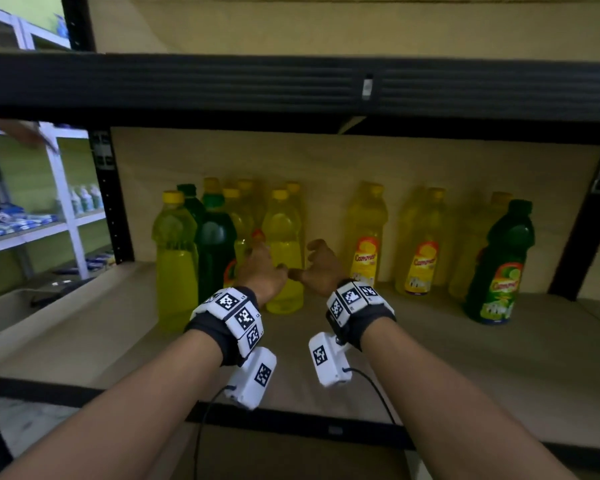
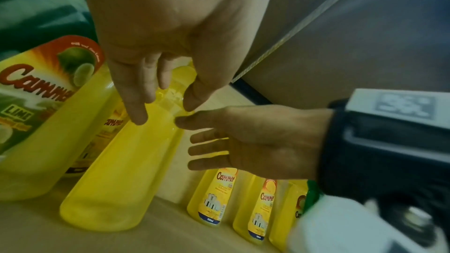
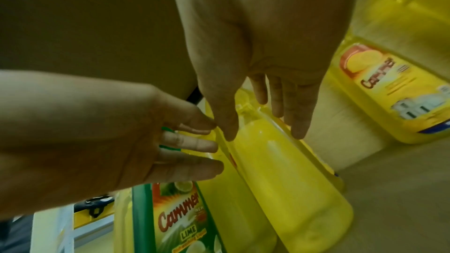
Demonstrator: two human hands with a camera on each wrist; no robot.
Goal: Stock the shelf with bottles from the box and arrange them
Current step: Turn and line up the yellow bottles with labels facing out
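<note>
- Dim, yellowish light; inside the shelf (image 1: 430, 358) it is shadowy.
- Head view bends at the edges, slightly soft.
- Wrist views are blurred and grainy.

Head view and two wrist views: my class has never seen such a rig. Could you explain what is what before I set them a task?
No machine here: a person works with bare hands. The wide picture comes from a camera on the head; the other two come from white boxy cameras at each wrist, looking along the palm. On the brown board shelf stand clear yellow plastic bottles and dark green plastic bottles. The left hand and right hand reach either side of one yellow bottle with a yellow cap; neither hand has closed round it yet.
</note>
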